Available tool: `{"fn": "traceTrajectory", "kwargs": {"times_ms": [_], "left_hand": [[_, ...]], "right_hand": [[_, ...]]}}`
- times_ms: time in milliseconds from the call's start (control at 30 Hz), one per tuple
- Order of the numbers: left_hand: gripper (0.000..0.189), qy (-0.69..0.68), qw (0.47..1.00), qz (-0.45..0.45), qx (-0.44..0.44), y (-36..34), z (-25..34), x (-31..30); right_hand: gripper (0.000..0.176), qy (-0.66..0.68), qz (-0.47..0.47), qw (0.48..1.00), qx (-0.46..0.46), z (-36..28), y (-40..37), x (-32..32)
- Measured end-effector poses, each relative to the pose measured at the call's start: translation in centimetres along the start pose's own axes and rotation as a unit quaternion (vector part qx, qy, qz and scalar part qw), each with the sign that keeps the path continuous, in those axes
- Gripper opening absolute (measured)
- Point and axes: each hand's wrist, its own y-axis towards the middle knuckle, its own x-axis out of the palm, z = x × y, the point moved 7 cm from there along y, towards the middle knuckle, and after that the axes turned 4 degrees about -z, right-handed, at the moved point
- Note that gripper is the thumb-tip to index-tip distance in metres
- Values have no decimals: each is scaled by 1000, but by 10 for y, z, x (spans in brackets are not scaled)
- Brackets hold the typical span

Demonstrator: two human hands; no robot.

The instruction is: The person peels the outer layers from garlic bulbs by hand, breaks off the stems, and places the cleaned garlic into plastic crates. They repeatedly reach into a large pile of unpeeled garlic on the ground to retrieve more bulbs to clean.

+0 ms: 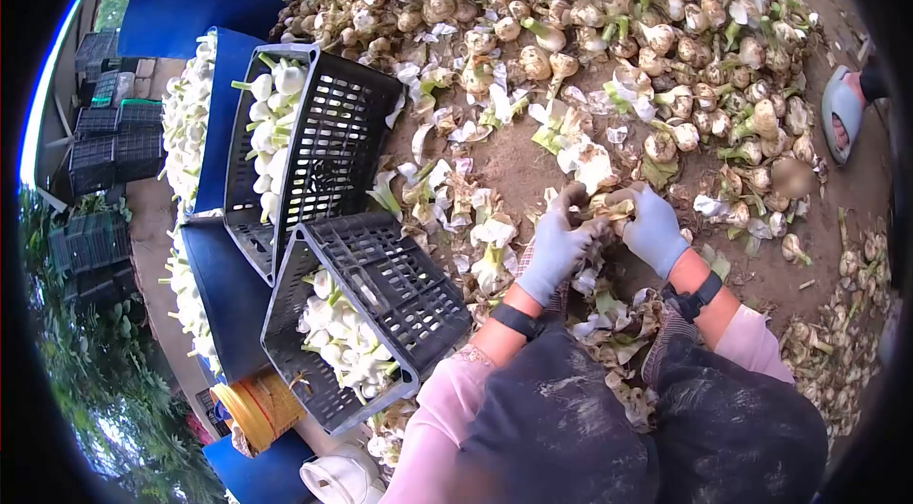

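Observation:
Both hands, in soiled light gloves, are close together over the lap. My left hand (559, 242) has its fingers closed at the near side of a brownish garlic bulb (611, 209). From the right, my right hand (651, 226) pinches the same bulb, its fingers wrapped partly over it. Loose peeled skins (609, 323) lie below the hands between the legs. Just beyond the hands, pale skins (585, 162) are scattered on the dirt ground.
A big heap of unpeeled garlic (666, 29) spreads ahead. Two black crates (338, 152) (390, 285) with cleaned white bulbs tilt at the left, beside blue sheets (223, 285). A yellow bucket (259, 412) stands lower left. Another person's foot in a sandal (842, 114) is at right.

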Motion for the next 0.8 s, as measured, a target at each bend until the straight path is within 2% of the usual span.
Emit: {"fn": "traceTrajectory", "kwargs": {"times_ms": [33,67,100,167,200,233,300,333,433,467,500,533,567,600,633,667,700,733,767,800], "left_hand": [[66,-9,1000,3,6,-9,15,-6],[67,100,991,-23,85,-14,36,-4],[69,198,965,-51,166,-20,51,5],[71,11,988,-107,112,-19,43,15],[72,-62,992,-99,49,-18,41,16],[73,-128,988,-88,-19,-19,37,17],[73,19,995,-44,93,-14,43,11],[73,82,989,-36,117,-14,46,10],[70,110,984,-27,138,-17,55,7],[73,-21,996,-49,74,-16,50,12],[73,-20,996,-52,71,-19,54,13],[73,-134,989,-63,19,-20,51,14],[73,-247,966,-73,-34,-22,46,16],[70,-354,924,-127,-72,-24,41,20],[70,-354,924,-128,-72,-24,41,18],[66,-409,895,-158,-80,-25,42,22],[62,-463,862,-189,-88,-27,44,27],[62,-463,861,-190,-89,-26,43,30],[65,-395,899,-176,-73,-25,42,30],[67,-325,930,-161,-55,-23,43,30]], "right_hand": [[31,137,18,990,39,12,-3,-3],[22,359,-3,925,124,17,-8,0],[27,359,-39,926,109,7,-12,-12],[33,420,29,907,31,1,-14,-18],[37,478,-68,861,159,1,-20,-19],[40,466,-93,862,177,3,-21,-21],[43,310,-95,932,162,4,-20,-18],[43,310,-91,931,168,5,-21,-15],[39,256,-56,956,134,1,-22,-11],[34,246,-15,964,102,-1,-22,-15],[30,235,26,969,71,-4,-23,-21],[23,210,28,976,58,-6,-22,-23],[23,210,29,975,61,-7,-25,-27],[24,168,24,983,65,-12,-26,-36],[25,125,18,990,68,-13,-28,-42],[30,82,69,994,22,-9,-31,-42],[30,81,70,994,23,-10,-32,-46],[34,260,-15,958,117,-2,-34,-37],[38,427,-97,876,205,1,-41,-22],[43,492,-87,842,201,1,-41,-19]]}}
